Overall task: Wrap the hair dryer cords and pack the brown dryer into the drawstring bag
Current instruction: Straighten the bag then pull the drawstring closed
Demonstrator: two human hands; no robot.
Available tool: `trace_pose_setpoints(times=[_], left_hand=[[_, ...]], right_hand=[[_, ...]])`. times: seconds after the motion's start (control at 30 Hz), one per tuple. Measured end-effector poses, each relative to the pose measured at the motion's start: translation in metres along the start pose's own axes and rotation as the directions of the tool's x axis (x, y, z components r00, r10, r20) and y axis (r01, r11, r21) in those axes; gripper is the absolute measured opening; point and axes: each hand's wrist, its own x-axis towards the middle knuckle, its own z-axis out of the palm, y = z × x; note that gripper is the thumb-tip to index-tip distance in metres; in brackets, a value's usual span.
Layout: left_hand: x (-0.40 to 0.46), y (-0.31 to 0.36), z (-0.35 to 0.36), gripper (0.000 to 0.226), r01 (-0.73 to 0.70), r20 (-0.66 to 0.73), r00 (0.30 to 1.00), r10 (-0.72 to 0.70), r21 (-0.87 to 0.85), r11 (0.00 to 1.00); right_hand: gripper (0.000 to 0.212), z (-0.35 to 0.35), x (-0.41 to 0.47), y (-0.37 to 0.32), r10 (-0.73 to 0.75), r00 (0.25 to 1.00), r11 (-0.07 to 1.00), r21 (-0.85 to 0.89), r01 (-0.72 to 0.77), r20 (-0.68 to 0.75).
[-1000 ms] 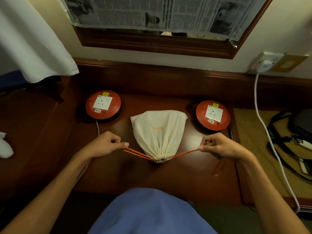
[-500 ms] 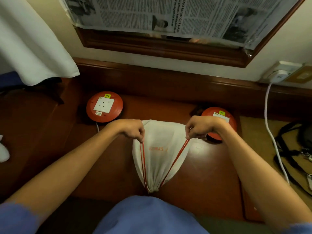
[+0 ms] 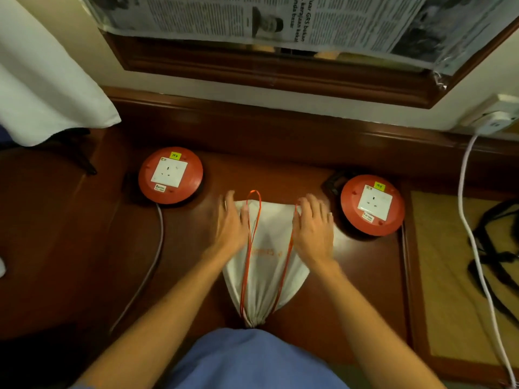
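Drawstring bag (image 3: 266,265), cream-coloured and cinched at its near end, is seen lying on the dark wooden desk (image 3: 84,262) with its gathered neck pointing toward the person and its wide end toward the wall. Half a second ago the orange drawstrings (image 3: 248,248) were pinched in both fists above the bag's far corners; now they have been released and are laid loose along the top of the bag, one loop reaching past its far edge. The left hand (image 3: 231,223) is laid flat on the bag's left side with fingers straight and slightly spread, nothing being gripped. The right hand (image 3: 313,226) is pressed flat on the bag's right side in the same manner, its fingers extended toward the far corner. Both forearms are stretched forward from the bottom of the view. The bag is thus held between and under the two palms. It is flanked by two red round extension reels (image 3: 170,175), one at the far left and one (image 3: 373,204) at the far right, both apart from it.
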Motion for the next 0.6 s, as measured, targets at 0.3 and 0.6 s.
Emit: trace_pose_setpoints(times=[0.3, 0.6], left_hand=[[-0.039, -0.062, 0.077, 0.074, -0.29, 0.123, 0.956, 0.266, 0.529, 0.798], [-0.035, -0.057, 0.093, 0.074, -0.203, 0.079, 0.978, 0.192, 0.57, 0.796]], right_hand=[[0.062, 0.061, -0.029, 0.012, -0.001, 0.981, 0.998, -0.058, 0.012, 0.196], [0.064, 0.078, -0.017, 0.022, -0.035, 0.97, 0.988, -0.14, 0.071, 0.239]])
